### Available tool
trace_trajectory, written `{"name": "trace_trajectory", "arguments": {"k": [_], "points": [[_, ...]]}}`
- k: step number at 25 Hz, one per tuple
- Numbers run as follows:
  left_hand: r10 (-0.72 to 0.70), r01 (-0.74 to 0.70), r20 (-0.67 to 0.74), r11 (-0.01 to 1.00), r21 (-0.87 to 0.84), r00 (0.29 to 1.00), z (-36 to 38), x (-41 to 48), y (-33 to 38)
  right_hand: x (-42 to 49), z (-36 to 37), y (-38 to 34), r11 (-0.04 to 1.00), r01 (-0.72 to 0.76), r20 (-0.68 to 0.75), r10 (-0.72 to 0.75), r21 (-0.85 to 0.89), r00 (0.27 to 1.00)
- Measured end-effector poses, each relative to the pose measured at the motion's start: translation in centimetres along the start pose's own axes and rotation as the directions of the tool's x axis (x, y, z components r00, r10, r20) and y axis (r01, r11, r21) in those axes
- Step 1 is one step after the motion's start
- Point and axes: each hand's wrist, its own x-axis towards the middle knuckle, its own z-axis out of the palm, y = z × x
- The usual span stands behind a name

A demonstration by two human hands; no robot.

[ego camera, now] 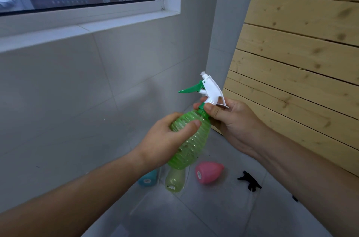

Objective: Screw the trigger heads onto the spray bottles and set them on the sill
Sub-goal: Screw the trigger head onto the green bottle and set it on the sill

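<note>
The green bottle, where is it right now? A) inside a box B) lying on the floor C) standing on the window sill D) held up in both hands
D: the left hand wraps the ribbed green bottle while the right hand pinches its neck under the white trigger head, well below the window sill.

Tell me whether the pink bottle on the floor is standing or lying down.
Lying down: the pink bottle rests on its side on the tiled floor, neck pointing right, base facing the camera.
</note>
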Motion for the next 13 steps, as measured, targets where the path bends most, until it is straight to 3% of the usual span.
{"name": "trace_trajectory", "arguments": {"k": [2,6,13], "points": [[-0.025,0.026,0.031,0.999,-0.028,0.999,-0.3,0.3,0.1,0.3,-0.3,-0.1,1.0,-0.03,-0.021,0.03,0.004,0.999],[-0.033,0.028,-0.027,0.984,-0.175,0.999,-1.2,1.2,0.4,0.7,-0.7,-0.3,0.964,-0.079,-0.127,0.048,-0.253,0.991],[0.058,-0.089,-0.142,0.971,-0.224,0.988,-4.1,6.1,2.2,5.0,2.7,-1.0,0.934,0.064,0.082,-0.038,-0.351,0.996]]}}
